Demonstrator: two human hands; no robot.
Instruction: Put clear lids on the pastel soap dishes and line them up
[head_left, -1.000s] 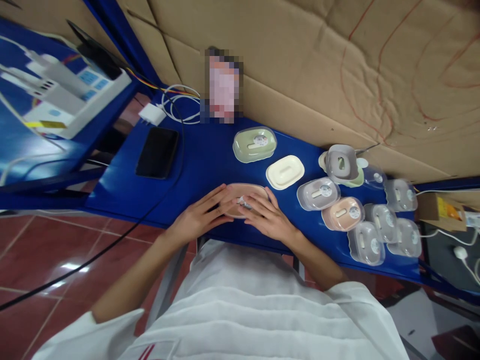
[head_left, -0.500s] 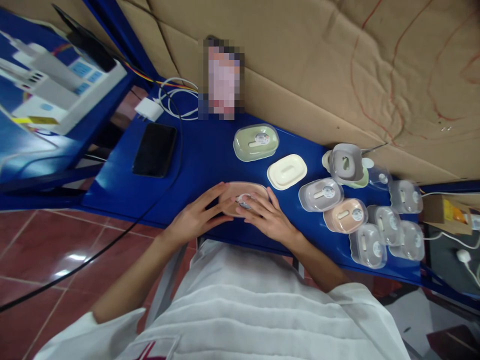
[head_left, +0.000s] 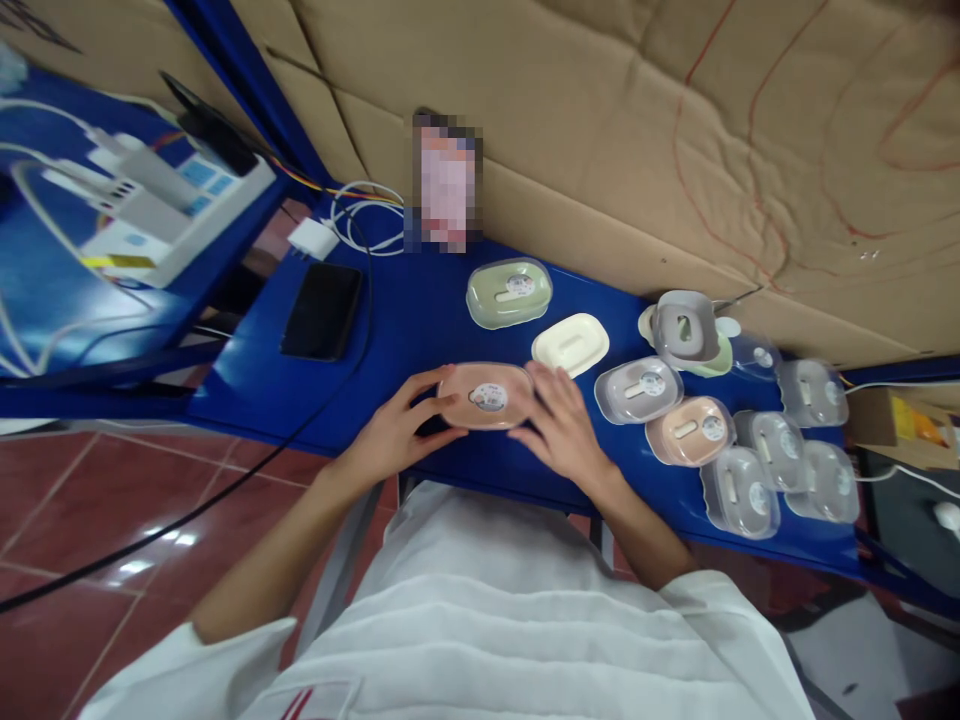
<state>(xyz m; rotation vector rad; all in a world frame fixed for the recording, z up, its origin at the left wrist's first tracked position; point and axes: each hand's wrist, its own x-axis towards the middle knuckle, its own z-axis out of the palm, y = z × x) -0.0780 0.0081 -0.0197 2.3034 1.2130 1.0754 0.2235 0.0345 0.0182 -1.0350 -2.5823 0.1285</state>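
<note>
Pink box [head_left: 486, 395] sits at the near edge of the blue table [head_left: 420, 310], long axis running left-right, round sticker facing up. Left hand [head_left: 394, 432] grips its left end, fingers curled around it; right hand [head_left: 562, 430] clasps the right end, fingers loosely spread. Cream box [head_left: 571, 343] lies just far-right.

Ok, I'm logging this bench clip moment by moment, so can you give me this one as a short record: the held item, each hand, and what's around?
Held item: pink box, oval, round sticker on top, at the near edge of the blue table
Left: left hand grips its left end, thumb on top
Right: right hand, fingers extended against its right end
Behind: green box, cream box
Right side: clear-lidded boxes, clustered
Left side: black phone, white charger
</note>
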